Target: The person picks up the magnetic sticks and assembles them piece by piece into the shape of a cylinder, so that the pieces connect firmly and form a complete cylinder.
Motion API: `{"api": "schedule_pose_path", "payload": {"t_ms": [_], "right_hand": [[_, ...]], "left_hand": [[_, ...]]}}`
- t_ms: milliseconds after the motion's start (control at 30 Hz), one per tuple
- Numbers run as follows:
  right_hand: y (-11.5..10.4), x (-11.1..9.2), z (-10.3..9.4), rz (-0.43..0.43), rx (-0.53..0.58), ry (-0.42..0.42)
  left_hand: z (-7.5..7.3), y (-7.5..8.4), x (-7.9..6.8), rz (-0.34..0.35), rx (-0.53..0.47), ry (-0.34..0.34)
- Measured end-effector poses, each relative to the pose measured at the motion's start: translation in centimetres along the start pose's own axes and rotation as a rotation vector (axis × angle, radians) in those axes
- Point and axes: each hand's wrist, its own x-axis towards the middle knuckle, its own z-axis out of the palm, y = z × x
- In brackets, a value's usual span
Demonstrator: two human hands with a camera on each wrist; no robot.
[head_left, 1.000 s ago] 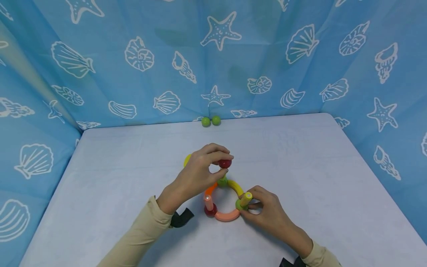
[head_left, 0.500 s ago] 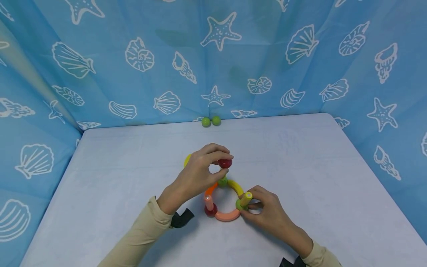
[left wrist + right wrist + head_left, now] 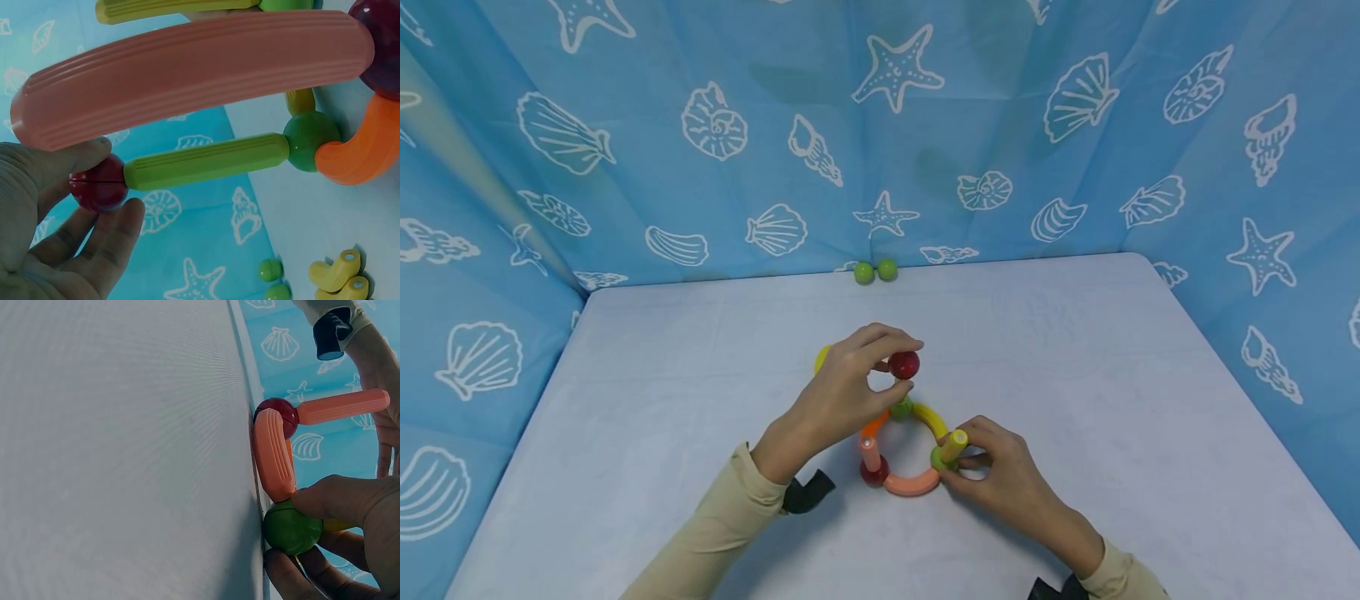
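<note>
My left hand (image 3: 842,379) pinches a red ball (image 3: 904,365) between thumb and fingers. That ball sits at the top end of a green rod (image 3: 209,161), which rises from a green ball (image 3: 306,140) at the back of a toy ring. Orange (image 3: 369,147), yellow (image 3: 931,420) and pink (image 3: 912,485) curved pieces join the ring's balls. At its front left, a pink rod (image 3: 869,456) stands on another red ball (image 3: 874,475). My right hand (image 3: 1000,467) grips the front-right green ball (image 3: 292,528), below an upright yellow rod (image 3: 953,447).
Two loose green balls (image 3: 876,272) lie at the table's far edge. Yellow curved pieces (image 3: 337,272) rest beyond my left hand, mostly hidden by it in the head view. A blue shell-print curtain (image 3: 1000,108) hangs behind the white table (image 3: 1075,358).
My left fingers have shifted slightly on the red ball, and more of it shows below them. The right hand and the ring look unchanged.
</note>
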Motion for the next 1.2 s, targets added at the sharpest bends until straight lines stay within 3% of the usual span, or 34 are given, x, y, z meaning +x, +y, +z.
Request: {"api": "schedule_pose_path", "payload": {"t_ms": [367, 633, 1200], "right_hand": [[0.0, 0.0, 0.1, 0.018, -0.014, -0.002], [-0.1, 0.0, 0.1, 0.043, -0.024, 0.000], [-0.4, -0.1, 0.2, 0.071, -0.038, 0.007]], "left_hand": [[-0.7, 0.0, -0.7, -0.022, 0.009, 0.028], [-1.7, -0.2, -3.2, -0.138, 0.048, 0.038], [-2.0, -2.2, -7.8, -0.243, 0.028, 0.073]]}}
